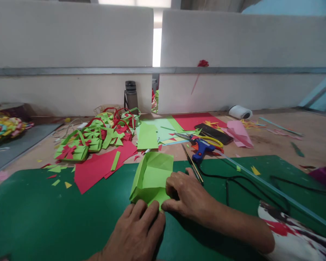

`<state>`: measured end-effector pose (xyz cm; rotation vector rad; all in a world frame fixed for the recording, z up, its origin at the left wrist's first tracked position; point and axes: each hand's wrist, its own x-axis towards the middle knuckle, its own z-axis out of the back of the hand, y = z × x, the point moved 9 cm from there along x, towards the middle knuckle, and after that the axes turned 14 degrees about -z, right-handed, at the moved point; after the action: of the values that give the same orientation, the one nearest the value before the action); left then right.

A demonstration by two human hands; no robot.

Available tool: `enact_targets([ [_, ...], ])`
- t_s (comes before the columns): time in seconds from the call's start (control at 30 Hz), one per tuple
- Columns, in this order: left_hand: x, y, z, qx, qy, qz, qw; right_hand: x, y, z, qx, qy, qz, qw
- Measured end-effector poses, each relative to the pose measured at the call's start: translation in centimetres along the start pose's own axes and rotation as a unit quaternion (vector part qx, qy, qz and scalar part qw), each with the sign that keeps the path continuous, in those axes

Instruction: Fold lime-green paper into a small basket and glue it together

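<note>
A light green paper box (154, 174), partly folded, sits on the green mat in front of me. Its left wall stands up, and the side toward me is creased. My left hand (141, 232) has its curled fingers pressed on the near edge of the box, with the thumb hidden. At the near right corner, my right hand (191, 195) grips the paper between thumb and bent fingers. Just beyond the right hand lie slim pen-like tools (192, 163) and a blue glue gun (203, 149).
Finished green and red paper baskets (97, 136) are heaped at the left. Red paper sheets (97, 170) and green paper (147, 136) lie ahead. A phone (214, 133), a bottle (130, 96) and a white roll (240, 112) stand farther back. A black cord (233, 178) crosses the mat (57, 217).
</note>
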<state>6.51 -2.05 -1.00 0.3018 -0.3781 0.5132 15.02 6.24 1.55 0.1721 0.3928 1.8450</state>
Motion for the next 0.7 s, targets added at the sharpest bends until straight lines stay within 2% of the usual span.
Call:
enact_targets([
  [0.47, 0.0, -0.2, 0.4, -0.019, 0.009, -0.011, 1.000, -0.3, -0.6, 0.1, 0.024, 0.027, 0.033, 0.999],
  [0.57, 0.6, -0.1, 0.3, -0.035, 0.044, -0.006, 0.998, -0.3, -0.1, 0.0, -0.007, 0.016, 0.048, 0.999],
  [0.7, 1.2, 0.1, -0.1, -0.066, 0.108, 0.013, 0.992, 0.2, 0.5, 0.7, -0.038, -0.044, 0.079, 0.995],
])
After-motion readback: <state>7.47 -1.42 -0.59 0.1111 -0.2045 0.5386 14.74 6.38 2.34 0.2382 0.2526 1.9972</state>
